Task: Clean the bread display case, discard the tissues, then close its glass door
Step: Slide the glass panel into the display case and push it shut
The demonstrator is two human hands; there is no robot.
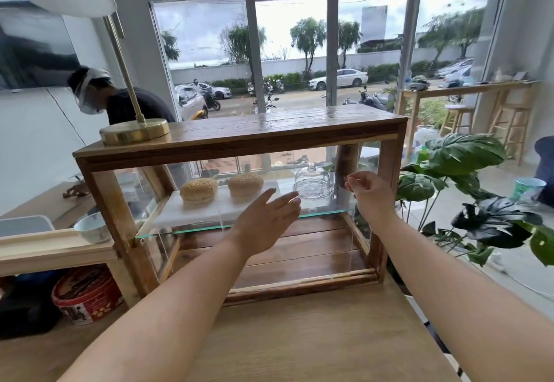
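Observation:
A wooden bread display case (239, 133) with glass walls stands on a light wooden table (299, 336). On its glass shelf (186, 229) lies a white board with two sesame buns (198, 190) and, to the right, a clear glass dome (313, 182). My left hand (266, 217) reaches flat toward the middle of the case front, fingers apart and empty. My right hand (370, 193) is raised near the case's right post, fingers loosely curled, holding nothing. I cannot tell where the glass door sits. No tissue is visible.
A brass lamp base (135, 131) rests on the case's top left. A person in a mask (120, 97) bends behind the case. A bowl (91, 227) sits on a low shelf at left, a red tin (87, 294) under it. Large-leaved plants (467, 172) stand at right.

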